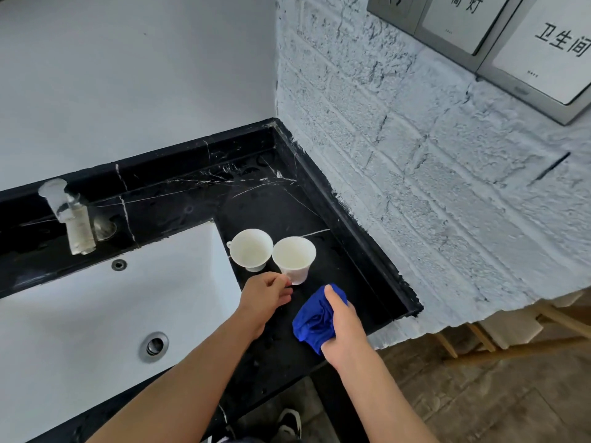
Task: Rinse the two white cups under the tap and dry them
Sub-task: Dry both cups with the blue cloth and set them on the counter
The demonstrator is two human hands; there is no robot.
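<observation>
Two white cups on the black marble counter [281, 199] to the right of the white sink [96, 314]: the left cup [251, 249] and the right cup [294, 259] stand upright with rims touching, both apparently empty. The left hand [265, 297] is closed at the base of the right cup, fingertips pinching what is probably its handle, though the handle itself is hidden. The right hand [343, 327] grips a bunched blue cloth [315, 321] just beside that cup. The tap [72, 219] shows no running water. The step in hand appears to be drying, or setting down a finished cup; which one cannot be told. The next move likely calls for lifting one cup clear of its neighbour and working the cloth inside the bowl and around the rim
</observation>
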